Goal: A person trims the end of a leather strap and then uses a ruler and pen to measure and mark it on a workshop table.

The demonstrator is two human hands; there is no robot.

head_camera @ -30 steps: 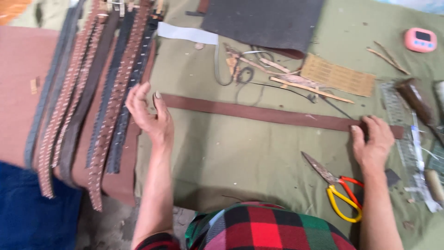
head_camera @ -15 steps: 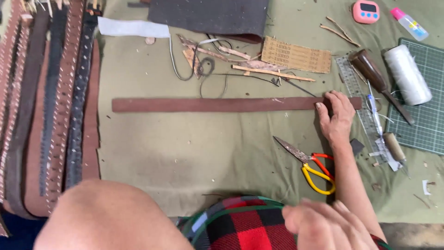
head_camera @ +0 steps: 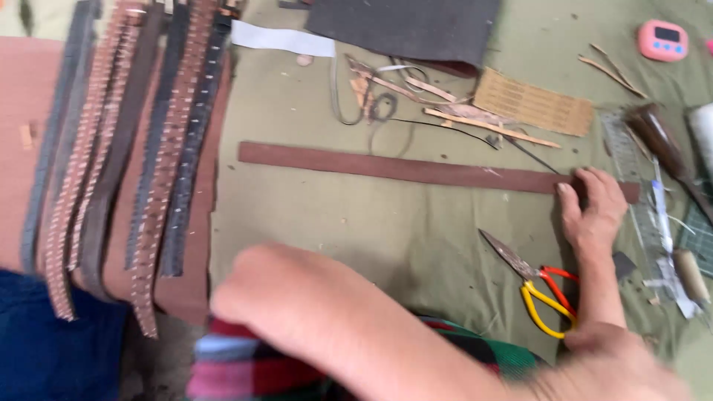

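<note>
Our right hand presses flat, open-fingered, on the leather strip; our left forearm is blurred, its grip hidden

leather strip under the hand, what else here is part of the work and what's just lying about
In hand: long brown leather strip, right hand pressing its end.

Lying about: scissors, pink timer, finished belts, dark leather sheet, scraps.
</note>
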